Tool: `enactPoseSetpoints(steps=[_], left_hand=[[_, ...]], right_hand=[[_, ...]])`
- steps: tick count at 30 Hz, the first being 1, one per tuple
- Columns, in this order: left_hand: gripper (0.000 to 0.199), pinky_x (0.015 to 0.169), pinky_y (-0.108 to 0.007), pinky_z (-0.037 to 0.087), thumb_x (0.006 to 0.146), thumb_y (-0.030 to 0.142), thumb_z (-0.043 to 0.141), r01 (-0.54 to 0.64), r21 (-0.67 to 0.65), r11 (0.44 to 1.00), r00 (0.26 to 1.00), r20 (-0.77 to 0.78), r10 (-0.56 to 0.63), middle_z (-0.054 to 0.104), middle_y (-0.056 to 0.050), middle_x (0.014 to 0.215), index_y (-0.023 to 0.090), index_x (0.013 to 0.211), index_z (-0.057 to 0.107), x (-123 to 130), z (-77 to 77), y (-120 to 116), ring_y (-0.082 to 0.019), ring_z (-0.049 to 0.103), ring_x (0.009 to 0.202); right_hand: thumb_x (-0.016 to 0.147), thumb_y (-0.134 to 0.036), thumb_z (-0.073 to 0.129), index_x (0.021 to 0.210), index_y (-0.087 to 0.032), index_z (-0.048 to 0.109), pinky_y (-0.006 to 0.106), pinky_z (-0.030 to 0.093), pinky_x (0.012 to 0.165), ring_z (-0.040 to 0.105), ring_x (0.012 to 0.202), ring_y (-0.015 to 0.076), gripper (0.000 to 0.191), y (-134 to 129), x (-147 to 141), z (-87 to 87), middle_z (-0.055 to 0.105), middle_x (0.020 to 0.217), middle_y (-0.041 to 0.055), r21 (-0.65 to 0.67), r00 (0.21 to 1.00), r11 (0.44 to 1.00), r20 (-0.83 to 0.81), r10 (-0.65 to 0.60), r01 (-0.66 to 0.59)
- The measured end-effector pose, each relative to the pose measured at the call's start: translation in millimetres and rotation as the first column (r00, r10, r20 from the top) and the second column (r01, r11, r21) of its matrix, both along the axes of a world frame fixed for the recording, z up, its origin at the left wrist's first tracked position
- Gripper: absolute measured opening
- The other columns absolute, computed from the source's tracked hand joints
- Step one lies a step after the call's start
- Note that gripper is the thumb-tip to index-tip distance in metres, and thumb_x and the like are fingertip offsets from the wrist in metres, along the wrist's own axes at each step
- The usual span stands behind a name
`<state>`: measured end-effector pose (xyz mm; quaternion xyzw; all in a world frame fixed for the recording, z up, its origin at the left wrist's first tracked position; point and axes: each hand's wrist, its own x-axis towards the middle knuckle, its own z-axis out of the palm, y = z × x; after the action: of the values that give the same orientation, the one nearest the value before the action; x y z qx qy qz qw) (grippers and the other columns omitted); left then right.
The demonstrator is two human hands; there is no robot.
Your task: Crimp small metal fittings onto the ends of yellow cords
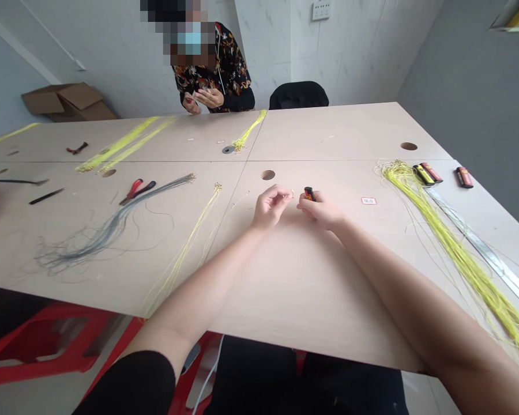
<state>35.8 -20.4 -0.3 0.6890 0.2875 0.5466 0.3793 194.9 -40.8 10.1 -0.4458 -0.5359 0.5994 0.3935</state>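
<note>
Just ahead of me over the table, my left hand (269, 206) is closed in a pinch. A tiny pale yellowish tip pokes out at its fingertips, too small to name. Close on its right, my right hand (324, 211) wraps round a black lighter (309, 195) held upright; its top end shows above the fingers. The two hands are a short gap apart. Left of my left forearm lies a thin bunch of yellow cords (194, 230) with knotted ends. On the far right stretches a thick bundle of yellow cords (450, 248).
Grey cords (121, 222) and red-handled pliers (136, 190) lie to the left. Several lighters (463, 177) and a small label (369, 201) are on the right. A round hole (268, 174) pierces the tabletop. Across the table a person (216, 75) works with both hands.
</note>
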Motion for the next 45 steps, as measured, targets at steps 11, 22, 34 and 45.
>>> enactPoseSetpoints(steps=[11, 22, 34, 45], left_hand=[[0.027, 0.065, -0.027, 0.041, 0.081, 0.041, 0.061, 0.049, 0.025, 0.998, 0.999, -0.007, -0.049, 0.055, -0.001, 0.072, 0.017, 0.070, 0.059, -1, -3.2, 1, -0.011, 0.051, 0.068], [0.032, 0.061, -0.027, 0.040, 0.079, 0.049, 0.061, 0.050, 0.015, 0.999, 0.996, -0.070, -0.049, 0.054, -0.001, 0.068, 0.018, 0.070, 0.059, -1, -3.8, 2, -0.011, 0.049, 0.065], [0.032, 0.061, -0.027, 0.039, 0.080, 0.048, 0.059, 0.052, 0.012, 0.999, 0.996, -0.079, -0.051, 0.053, -0.001, 0.068, 0.018, 0.069, 0.058, 0, -2.5, 0, -0.011, 0.048, 0.064], [0.033, 0.070, -0.027, 0.044, 0.076, 0.049, 0.065, 0.038, -0.101, 0.994, 0.999, 0.022, -0.036, 0.056, 0.000, 0.069, 0.018, 0.068, 0.057, -1, -1.2, 3, -0.011, 0.053, 0.068]], right_hand=[[0.061, -0.021, 0.052, 0.058, -0.021, 0.031, 0.022, 0.012, 0.042, 0.016, 0.045, 0.0047, 0.021, -6, -12, 0.4, 0.022, 0.048, -0.0088, -0.052, 0.995, 0.995, -0.063, 0.079, -0.082], [0.063, -0.021, 0.053, 0.060, -0.021, 0.030, 0.022, 0.013, 0.041, 0.016, 0.046, 0.0050, 0.024, -3, -10, -5.4, 0.022, 0.052, -0.0083, 0.007, 0.988, 0.992, -0.091, 0.123, -0.123], [0.064, -0.022, 0.054, 0.061, -0.021, 0.030, 0.023, 0.012, 0.042, 0.016, 0.046, 0.0052, 0.024, -4, -11, -3.1, 0.022, 0.052, -0.0084, 0.003, 0.987, 0.991, -0.083, 0.135, -0.136], [0.074, -0.040, 0.047, 0.056, -0.021, 0.034, 0.025, 0.021, 0.045, 0.025, 0.048, 0.0093, 0.029, -2, -8, -7.0, 0.030, 0.051, -0.0035, 0.085, 0.965, 0.986, -0.210, 0.160, -0.145]])
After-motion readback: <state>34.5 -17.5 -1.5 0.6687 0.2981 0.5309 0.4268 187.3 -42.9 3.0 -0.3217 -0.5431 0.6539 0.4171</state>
